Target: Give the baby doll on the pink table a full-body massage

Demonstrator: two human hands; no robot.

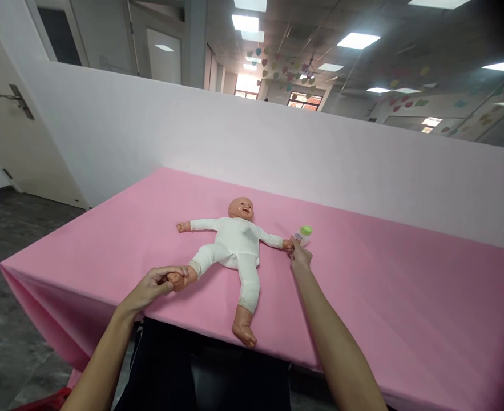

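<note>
A baby doll with a white cloth body lies on its back on the pink tablecloth, head toward the wall, limbs spread. My left hand is closed around the doll's foot on the left side, thumb below and fingers over the ankle. At the doll's outstretched hand on the right side, my right hand is closed, gripping that small hand between thumb and fingers. Just behind my right hand stands a small clear bottle with a green lid, its lower part partly covered by my fingers.
A white half-wall runs along the table's far side. The cloth hangs over the table's left corner. A door with a handle is at the far left, and my lap is below the front edge.
</note>
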